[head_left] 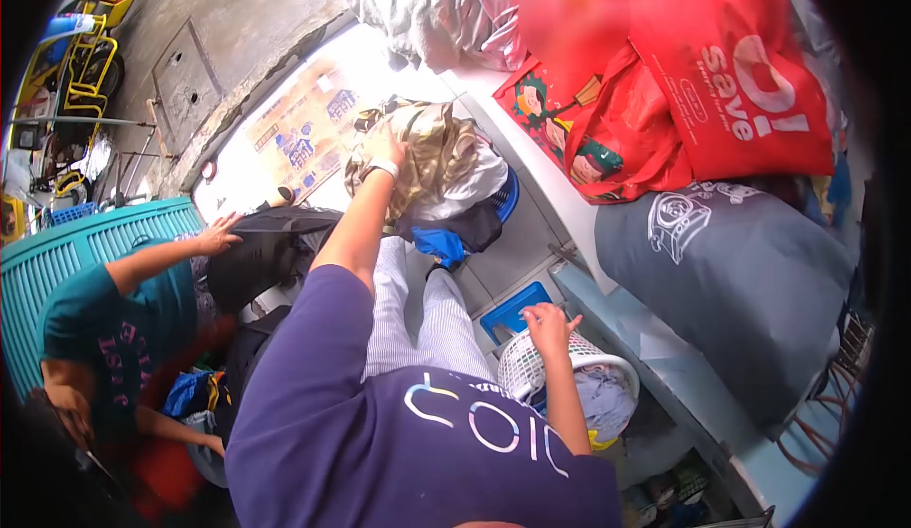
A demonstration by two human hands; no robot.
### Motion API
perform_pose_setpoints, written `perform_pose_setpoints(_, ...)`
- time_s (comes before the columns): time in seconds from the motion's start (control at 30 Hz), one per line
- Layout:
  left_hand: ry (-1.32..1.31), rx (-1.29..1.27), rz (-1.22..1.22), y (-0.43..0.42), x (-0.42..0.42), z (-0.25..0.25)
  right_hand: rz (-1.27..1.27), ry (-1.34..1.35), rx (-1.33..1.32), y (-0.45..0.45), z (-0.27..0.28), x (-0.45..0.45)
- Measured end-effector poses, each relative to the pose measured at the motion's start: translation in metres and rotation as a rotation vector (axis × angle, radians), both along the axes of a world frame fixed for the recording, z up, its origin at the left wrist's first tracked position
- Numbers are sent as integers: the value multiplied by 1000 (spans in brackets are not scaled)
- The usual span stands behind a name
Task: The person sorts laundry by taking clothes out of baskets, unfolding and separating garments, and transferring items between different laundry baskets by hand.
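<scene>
My left hand [384, 151], with a white band at the wrist, grips the top of a camouflage-patterned garment [438, 145]. That garment lies on a heap of laundry with a white cloth [482, 186] and a dark one, over a blue basket [510, 196]. A bright blue cloth [438, 243] hangs at the heap's near side. Above a white laundry basket [517, 362] hovers my right hand [548, 329], fingers apart and holding nothing. The basket leans on its side, with light blue clothing [603, 397] showing at its mouth.
A person in a teal shirt [119, 324] sits at the left by a teal slatted bench [85, 243], one hand [220, 236] over a black bag [251, 267]. Red shopping bags [731, 73] and a stuffed grey bag [731, 272] fill the right ledge. Flattened cardboard [302, 134] lies ahead.
</scene>
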State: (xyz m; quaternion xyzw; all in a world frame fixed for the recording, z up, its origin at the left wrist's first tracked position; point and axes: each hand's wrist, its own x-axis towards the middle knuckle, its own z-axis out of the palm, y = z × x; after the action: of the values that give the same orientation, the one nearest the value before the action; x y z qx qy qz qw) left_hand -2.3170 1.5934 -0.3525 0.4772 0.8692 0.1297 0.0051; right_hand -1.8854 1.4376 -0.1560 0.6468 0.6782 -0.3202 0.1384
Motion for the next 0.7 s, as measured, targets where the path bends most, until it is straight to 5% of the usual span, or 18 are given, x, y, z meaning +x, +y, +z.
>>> perform_pose_setpoints(0.03, -3, -9, -10, 10, 1, 1, 4, -6, -5, -1, -5, -5)
perform_pose_setpoints(0.1, -279, -487, 63, 23, 2, 0, -11, 9, -27, -1, -15, -16)
perform_pose_setpoints(0.13, -331, -546, 80, 25, -2, -50, -12, 28, -37, 0, -18, -20)
perform_pose_setpoints(0.2, -341, -160, -141, 0, 42, -35, -77, 79, -41, 4, -32, -29)
perform_pose_setpoints(0.23, 36, 19, -367, -20, 68, -28, -141, 143, -26, 11, -39, -37)
perform_pose_setpoints(0.27, -365, -113, -388, -28, 103, 41, -183, 166, -18, 23, -33, -52)
perform_pose_setpoints(0.4, -899, -35, -912, -102, 181, 153, -305, 422, 186, 47, -39, -96)
perform_pose_setpoints(0.47, -1010, -49, -1061, -101, 181, 174, -97, 368, 19, 48, -53, -76)
perform_pose_setpoints(0.53, -1258, -64, -1014, -87, 168, 174, -125, 339, -130, 42, -50, -43)
perform_pose_setpoints(0.57, -1165, -123, -985, -75, 153, 166, -151, 310, -271, 39, -49, -22)
perform_pose_setpoints(0.7, -792, -63, -681, -33, 100, 81, -1120, 503, -111, -15, -37, 114)
